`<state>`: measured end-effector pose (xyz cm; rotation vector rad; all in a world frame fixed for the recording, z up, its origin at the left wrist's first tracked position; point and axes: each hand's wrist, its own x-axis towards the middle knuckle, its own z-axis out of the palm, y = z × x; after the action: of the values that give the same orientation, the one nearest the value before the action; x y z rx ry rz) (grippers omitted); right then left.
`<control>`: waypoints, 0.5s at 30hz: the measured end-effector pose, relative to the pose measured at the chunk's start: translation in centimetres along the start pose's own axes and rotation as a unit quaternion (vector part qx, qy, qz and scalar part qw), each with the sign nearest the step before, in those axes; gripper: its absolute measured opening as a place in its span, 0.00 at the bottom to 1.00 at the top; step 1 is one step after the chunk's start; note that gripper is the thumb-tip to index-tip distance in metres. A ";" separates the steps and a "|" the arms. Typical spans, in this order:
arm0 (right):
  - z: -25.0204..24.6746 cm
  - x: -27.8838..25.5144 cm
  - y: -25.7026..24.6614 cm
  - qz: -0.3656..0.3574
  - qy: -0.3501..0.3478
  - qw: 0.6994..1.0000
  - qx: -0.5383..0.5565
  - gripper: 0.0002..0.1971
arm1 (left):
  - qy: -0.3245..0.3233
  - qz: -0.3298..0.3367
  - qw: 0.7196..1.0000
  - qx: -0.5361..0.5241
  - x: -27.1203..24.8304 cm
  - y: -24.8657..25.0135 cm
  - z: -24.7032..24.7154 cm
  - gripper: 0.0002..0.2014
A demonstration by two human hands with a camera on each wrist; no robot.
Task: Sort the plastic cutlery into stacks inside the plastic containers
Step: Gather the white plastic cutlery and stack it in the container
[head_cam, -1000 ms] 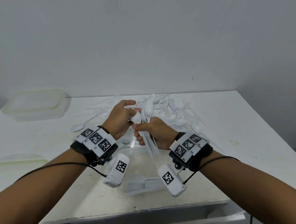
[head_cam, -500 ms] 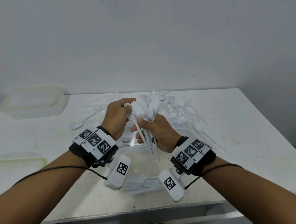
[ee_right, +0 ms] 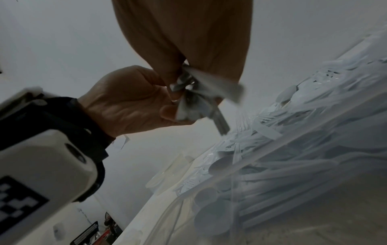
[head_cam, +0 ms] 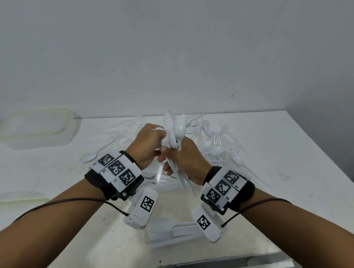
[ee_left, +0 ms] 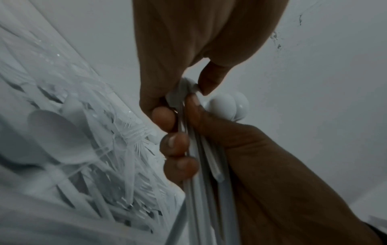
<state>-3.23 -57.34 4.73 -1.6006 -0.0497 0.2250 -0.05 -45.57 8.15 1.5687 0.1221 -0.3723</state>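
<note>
Two hands hold one bunch of spoons (head_cam: 175, 131) up over the table (head_cam: 275, 157). Our right hand (head_cam: 187, 161) wraps its fingers round the handles. Our left hand (head_cam: 148, 141) pinches the top, near the bowls. We should tap the bowls even, squeeze gently, then lay the bunch flat in the clear box (head_cam: 164, 240) below us.

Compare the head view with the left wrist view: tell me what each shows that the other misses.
Head view only: the translucent lidded plastic container at the table's far left, and the stacked white plastic forks near the front edge.

Left wrist view only: the right hand's fingertips curled around the handles.

Both: the left hand and right hand share a grip on the bundle of white plastic spoons, with loose white plastic cutlery piled behind.
</note>
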 end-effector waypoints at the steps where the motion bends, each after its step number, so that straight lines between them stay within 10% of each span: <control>1: 0.0 0.1 0.0 0.003 -0.001 1.000 0.008 0.09 | 0.010 -0.002 1.000 0.003 0.3 0.0 -0.2 0.08; 5: 0.0 0.6 -0.2 0.012 0.005 1.000 0.014 0.11 | 0.037 -0.014 0.999 -0.016 1.0 0.2 -0.6 0.19; 15: -0.5 1.6 -0.9 0.018 0.005 1.000 0.021 0.10 | 0.030 -0.012 0.999 -0.002 1.5 0.9 0.3 0.07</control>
<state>-1.51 -57.49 5.46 -1.5608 -0.0092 0.2444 1.59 -46.10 8.50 1.5768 0.1868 -0.3436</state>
